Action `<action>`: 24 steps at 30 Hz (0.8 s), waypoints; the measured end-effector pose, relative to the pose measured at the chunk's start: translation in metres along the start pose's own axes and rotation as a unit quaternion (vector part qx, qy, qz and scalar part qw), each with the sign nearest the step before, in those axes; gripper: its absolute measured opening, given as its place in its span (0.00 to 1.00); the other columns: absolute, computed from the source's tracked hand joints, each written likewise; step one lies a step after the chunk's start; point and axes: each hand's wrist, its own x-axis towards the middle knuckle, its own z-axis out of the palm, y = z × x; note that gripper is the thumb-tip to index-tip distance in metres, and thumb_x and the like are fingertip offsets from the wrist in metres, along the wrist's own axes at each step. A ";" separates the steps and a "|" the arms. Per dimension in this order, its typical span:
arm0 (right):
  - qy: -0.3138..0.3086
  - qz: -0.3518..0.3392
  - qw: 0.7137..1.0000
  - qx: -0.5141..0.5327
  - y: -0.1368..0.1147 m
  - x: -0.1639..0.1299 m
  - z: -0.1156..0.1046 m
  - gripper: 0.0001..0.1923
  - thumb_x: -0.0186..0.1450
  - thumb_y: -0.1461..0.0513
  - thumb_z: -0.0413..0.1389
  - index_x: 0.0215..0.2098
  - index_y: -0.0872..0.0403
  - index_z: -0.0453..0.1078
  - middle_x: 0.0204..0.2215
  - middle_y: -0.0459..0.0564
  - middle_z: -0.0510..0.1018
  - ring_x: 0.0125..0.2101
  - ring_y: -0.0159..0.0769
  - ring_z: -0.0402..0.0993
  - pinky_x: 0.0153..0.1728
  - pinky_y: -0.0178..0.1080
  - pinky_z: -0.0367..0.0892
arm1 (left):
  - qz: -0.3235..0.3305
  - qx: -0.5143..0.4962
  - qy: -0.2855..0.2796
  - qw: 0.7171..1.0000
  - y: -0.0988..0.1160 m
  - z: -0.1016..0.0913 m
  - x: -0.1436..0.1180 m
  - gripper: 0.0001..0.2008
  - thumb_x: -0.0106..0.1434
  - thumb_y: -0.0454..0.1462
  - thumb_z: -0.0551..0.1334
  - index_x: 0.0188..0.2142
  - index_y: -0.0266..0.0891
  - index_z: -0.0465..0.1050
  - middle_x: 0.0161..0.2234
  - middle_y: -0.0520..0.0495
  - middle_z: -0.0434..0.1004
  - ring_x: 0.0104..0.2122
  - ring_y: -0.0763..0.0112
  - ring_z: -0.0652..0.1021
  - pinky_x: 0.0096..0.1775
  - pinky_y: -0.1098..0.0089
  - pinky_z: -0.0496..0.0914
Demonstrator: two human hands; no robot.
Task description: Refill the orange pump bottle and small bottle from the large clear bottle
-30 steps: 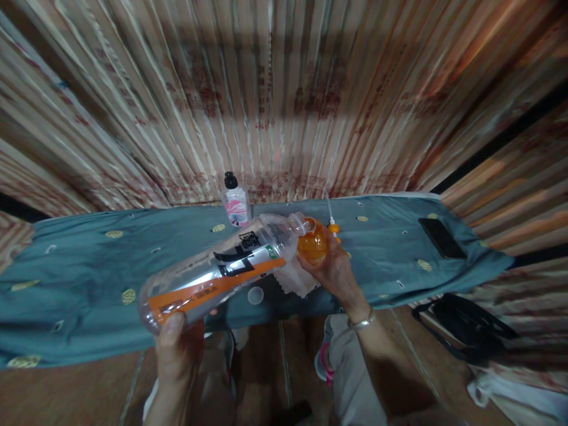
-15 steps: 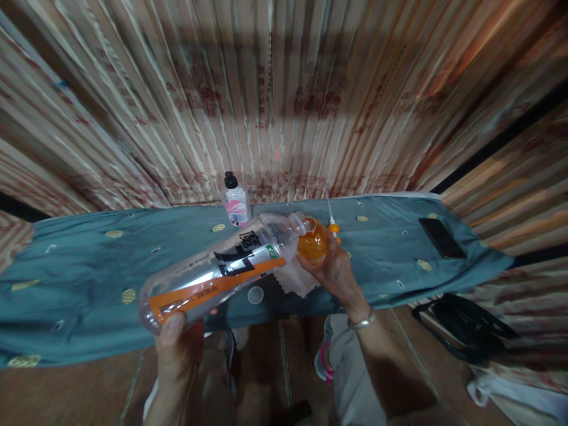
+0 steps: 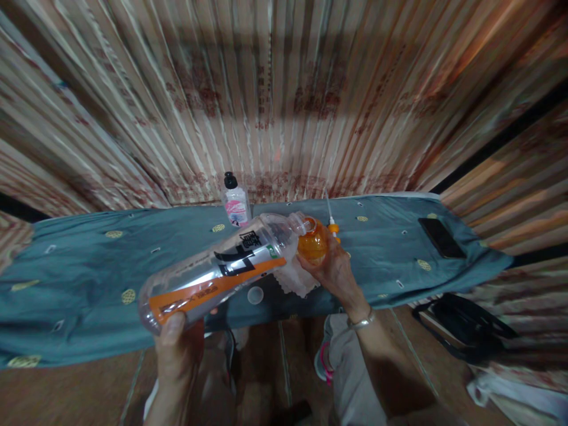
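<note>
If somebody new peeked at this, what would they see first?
Probably the big clear bottle with an orange band, tilted across the middle in the left hand. At its neck end is a smaller orange bottle, in the right hand. Behind them hangs a tall, pleated curtain.

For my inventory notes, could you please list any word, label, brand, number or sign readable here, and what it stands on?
None reads with certainty.
Clear bottle: large black characters and smaller print, too blurred.
Pink-labelled bottle: lettering, too blurred.
Curtain: vertical characters, too blurred.
</note>
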 end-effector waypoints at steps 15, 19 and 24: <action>-0.009 0.004 1.000 0.000 -0.002 0.001 -0.001 0.40 0.64 0.54 0.67 0.68 0.58 0.57 0.54 0.65 0.82 0.52 0.54 0.83 0.52 0.54 0.81 | 0.025 -0.010 0.007 1.000 -0.005 -0.003 0.002 0.28 0.34 0.51 0.81 0.30 0.41 0.75 0.23 0.53 0.75 0.24 0.69 0.76 0.19 0.75 0.68; -0.007 0.005 1.000 0.000 -0.002 0.001 -0.001 0.40 0.64 0.55 0.67 0.68 0.58 0.58 0.53 0.65 0.82 0.51 0.54 0.83 0.52 0.54 0.81 | 0.016 -0.009 0.002 1.000 -0.004 -0.003 0.002 0.30 0.33 0.51 0.81 0.34 0.41 0.77 0.28 0.51 0.79 0.25 0.69 0.77 0.19 0.76 0.68; 0.004 -0.010 1.000 -0.003 -0.001 0.000 0.001 0.41 0.64 0.56 0.68 0.69 0.57 0.56 0.54 0.65 0.82 0.52 0.54 0.83 0.52 0.54 0.81 | 0.011 0.001 -0.001 1.000 -0.003 -0.003 0.000 0.32 0.34 0.51 0.81 0.37 0.42 0.77 0.30 0.52 0.79 0.25 0.70 0.76 0.19 0.76 0.67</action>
